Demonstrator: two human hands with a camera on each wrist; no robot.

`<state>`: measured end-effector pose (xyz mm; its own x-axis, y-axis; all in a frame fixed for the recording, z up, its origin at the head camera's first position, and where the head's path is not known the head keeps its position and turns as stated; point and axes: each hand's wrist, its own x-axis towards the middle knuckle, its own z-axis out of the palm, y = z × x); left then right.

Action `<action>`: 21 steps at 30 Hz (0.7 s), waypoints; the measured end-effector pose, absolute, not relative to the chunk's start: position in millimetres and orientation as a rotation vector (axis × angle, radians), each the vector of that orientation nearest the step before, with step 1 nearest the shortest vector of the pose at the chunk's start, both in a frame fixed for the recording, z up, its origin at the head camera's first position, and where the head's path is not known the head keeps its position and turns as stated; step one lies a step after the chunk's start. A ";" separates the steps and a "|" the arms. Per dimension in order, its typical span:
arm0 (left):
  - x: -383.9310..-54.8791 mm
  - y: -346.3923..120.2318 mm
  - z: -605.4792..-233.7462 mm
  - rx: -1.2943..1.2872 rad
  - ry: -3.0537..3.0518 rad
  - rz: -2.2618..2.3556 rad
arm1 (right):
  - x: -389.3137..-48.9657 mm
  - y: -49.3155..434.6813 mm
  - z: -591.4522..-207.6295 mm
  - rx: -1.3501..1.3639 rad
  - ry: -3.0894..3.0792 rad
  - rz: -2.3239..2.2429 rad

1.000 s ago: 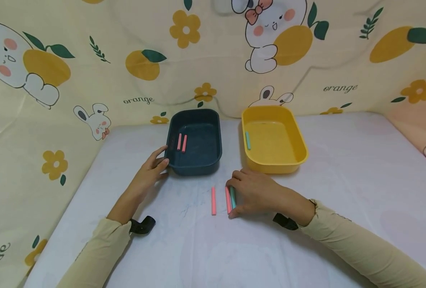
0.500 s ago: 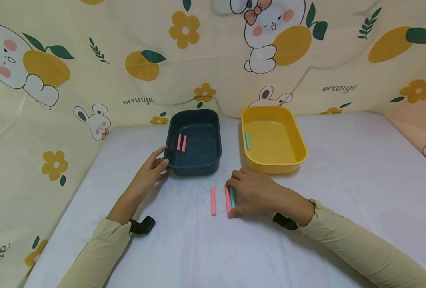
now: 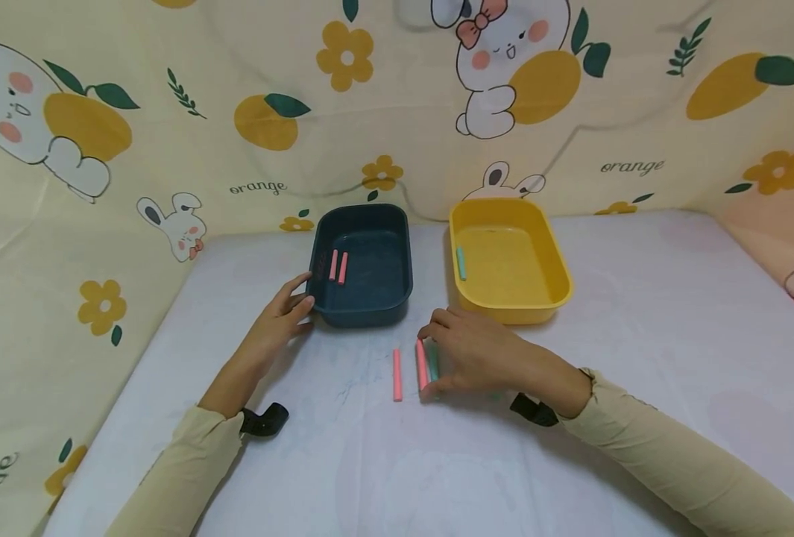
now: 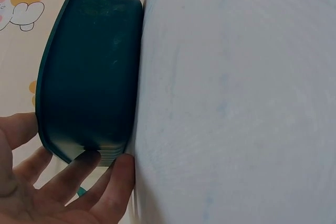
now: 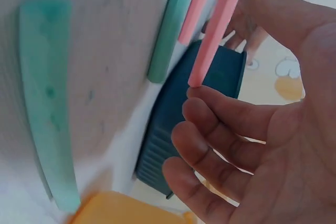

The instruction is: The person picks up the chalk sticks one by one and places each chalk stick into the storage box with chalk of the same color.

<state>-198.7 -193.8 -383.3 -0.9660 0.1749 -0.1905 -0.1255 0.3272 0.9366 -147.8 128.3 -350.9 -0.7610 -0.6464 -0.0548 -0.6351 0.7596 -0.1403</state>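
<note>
Near the centre of the head view, the right hand (image 3: 473, 350) has its thumb and a fingertip closed on the two ends of a pink stick (image 3: 421, 365); its other fingers are bent and bear on nothing, as the right wrist view shows. Left of centre, the left hand (image 3: 279, 317) is loosely spread, fingertips touching the outside of a dark blue bin (image 3: 376, 287) at its left side and near corner — it grasps nothing.

Just right of the pinched stick, partly under the right hand, lies a green stick (image 5: 173, 30). Another green stick (image 5: 50, 103) fills the left edge of the right wrist view, lying on the white cloth (image 3: 343, 462). A second pink stick (image 3: 397, 375) lies just left of the pinched one.

Above these, the dark blue bin holds two pink sticks (image 3: 343, 268) near its left wall. To its right stands a yellow bin (image 3: 517, 261) — one green piece (image 3: 461, 262) lies along its left wall. A cream backdrop (image 3: 423, 97) printed with rabbits and oranges spans the top of the frame.
</note>
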 end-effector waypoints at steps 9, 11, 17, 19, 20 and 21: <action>-198.6 -198.1 -381.1 0.057 2.345 1.683 | -158.1 128.3 -337.6 -1.011 2.890 -0.203; -198.8 -198.6 -381.4 0.058 2.339 1.686 | -160.5 127.2 -333.8 -1.000 2.900 -0.201; -197.2 -198.7 -382.4 0.117 2.310 1.729 | -166.9 122.1 -323.1 -1.001 2.924 -0.202; -196.5 -198.1 -382.5 0.141 2.299 1.743 | -169.1 120.5 -320.1 -0.997 2.927 -0.203; -196.5 -197.7 -382.6 0.148 2.296 1.746 | -170.2 119.8 -318.6 -0.991 2.927 -0.205; -196.3 -197.0 -382.4 0.148 2.300 1.736 | -171.3 119.1 -316.7 -0.984 2.926 -0.206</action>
<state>-196.3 -197.0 -382.4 -0.9622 0.2330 -0.1413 -0.0720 0.2828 0.9565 -171.3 119.1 -316.7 -0.7969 -0.6042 -0.0027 -0.5979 0.7892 -0.1407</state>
